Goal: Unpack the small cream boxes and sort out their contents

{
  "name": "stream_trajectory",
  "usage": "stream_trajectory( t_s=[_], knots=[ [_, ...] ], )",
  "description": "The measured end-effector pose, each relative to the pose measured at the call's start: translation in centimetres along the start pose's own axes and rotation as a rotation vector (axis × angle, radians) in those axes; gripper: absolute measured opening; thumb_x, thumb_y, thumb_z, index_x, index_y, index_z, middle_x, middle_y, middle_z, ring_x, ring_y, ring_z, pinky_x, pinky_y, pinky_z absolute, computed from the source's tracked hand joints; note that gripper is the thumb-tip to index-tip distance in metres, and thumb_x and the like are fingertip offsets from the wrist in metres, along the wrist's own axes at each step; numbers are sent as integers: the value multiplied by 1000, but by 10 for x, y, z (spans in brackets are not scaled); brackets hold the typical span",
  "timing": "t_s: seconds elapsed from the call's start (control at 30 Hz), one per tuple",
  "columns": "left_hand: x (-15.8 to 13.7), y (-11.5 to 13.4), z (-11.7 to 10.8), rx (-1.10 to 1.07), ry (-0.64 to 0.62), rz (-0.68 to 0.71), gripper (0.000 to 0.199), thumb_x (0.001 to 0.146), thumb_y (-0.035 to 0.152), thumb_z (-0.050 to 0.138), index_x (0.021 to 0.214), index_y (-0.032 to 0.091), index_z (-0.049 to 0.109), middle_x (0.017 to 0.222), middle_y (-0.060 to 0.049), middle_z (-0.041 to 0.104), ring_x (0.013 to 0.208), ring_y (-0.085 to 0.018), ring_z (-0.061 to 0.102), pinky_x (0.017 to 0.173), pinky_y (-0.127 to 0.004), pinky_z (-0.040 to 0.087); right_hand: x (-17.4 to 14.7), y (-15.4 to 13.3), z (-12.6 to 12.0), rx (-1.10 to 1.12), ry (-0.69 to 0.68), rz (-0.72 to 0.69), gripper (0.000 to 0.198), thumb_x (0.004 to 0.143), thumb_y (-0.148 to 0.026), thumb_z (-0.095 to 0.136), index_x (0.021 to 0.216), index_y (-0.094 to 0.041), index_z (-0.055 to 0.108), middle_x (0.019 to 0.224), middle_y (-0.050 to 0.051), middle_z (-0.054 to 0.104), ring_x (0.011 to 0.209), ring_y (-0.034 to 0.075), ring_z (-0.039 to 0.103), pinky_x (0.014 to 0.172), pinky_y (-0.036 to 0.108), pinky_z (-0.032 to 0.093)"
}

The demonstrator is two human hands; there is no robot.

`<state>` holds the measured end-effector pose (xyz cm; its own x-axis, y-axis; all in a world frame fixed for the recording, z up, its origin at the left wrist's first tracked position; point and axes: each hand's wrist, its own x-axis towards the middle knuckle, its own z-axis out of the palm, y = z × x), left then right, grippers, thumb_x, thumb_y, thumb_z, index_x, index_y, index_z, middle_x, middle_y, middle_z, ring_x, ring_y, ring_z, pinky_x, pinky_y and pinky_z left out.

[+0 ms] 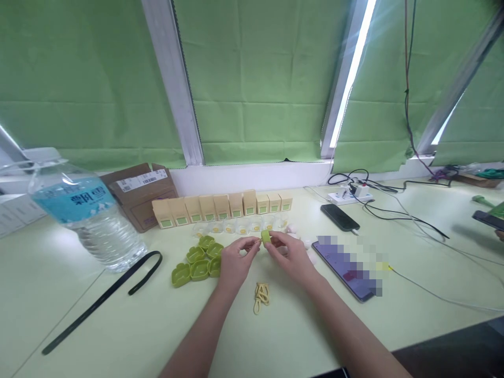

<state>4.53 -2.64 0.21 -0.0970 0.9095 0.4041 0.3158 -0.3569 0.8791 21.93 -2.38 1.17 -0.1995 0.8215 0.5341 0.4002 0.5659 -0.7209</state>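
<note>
Between the fingertips of my right hand is a small green cup-shaped piece, tipped on its side. My left hand pinches a thin yellowish cord at the left side of that piece. Below the hands lies a small pile of yellow cord loops. Left of my left hand, several green shaped cups sit close together, open side up. A few pale pink round pieces show behind my right hand, partly hidden by it.
Small kraft boxes stand in a row behind clear cups. At left are a large water bottle, a cardboard box and a black strap. Two phones, one black, one larger, and a power strip lie right.
</note>
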Motion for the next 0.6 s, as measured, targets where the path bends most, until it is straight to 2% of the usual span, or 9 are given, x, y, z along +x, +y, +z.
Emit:
stream_trajectory(
  t_s=[0.13, 0.37, 0.5, 0.6],
  knots=[
    [0, 1, 1, -90, -42, -28, 20, 80, 38, 73, 88, 19, 77, 84, -5, 77, 73, -19, 72, 76, -32, 57, 1, -2, -3, -2, -24, 5, 28, 99, -40, 51, 107, -20, 69, 99, 7, 74, 89, 20, 70, 82, 31, 55],
    [0, -2, 3, -276, -60, -139, 25, 74, 38, 78, 87, 16, 78, 76, -6, 76, 73, -21, 72, 77, -33, 59, 1, 0, -5, -94, -81, -117, 27, 102, -38, 46, 105, -22, 68, 100, 8, 71, 94, 22, 66, 85, 33, 51],
    [0, -5, 4, -285, -61, -142, 25, 74, 37, 78, 85, 16, 78, 75, -6, 76, 72, -20, 72, 74, -33, 59, 0, 2, -4, -106, -99, -158, 22, 101, -34, 48, 105, -22, 66, 100, 8, 71, 91, 21, 65, 83, 32, 51],
    [0, -5, 5, -256, -46, -134, 26, 74, 38, 78, 87, 16, 78, 79, -7, 77, 72, -21, 73, 75, -33, 59, 1, 4, -2, -109, -89, -139, 23, 101, -35, 48, 109, -22, 66, 101, 8, 71, 92, 21, 65, 83, 33, 52]
  ],
)
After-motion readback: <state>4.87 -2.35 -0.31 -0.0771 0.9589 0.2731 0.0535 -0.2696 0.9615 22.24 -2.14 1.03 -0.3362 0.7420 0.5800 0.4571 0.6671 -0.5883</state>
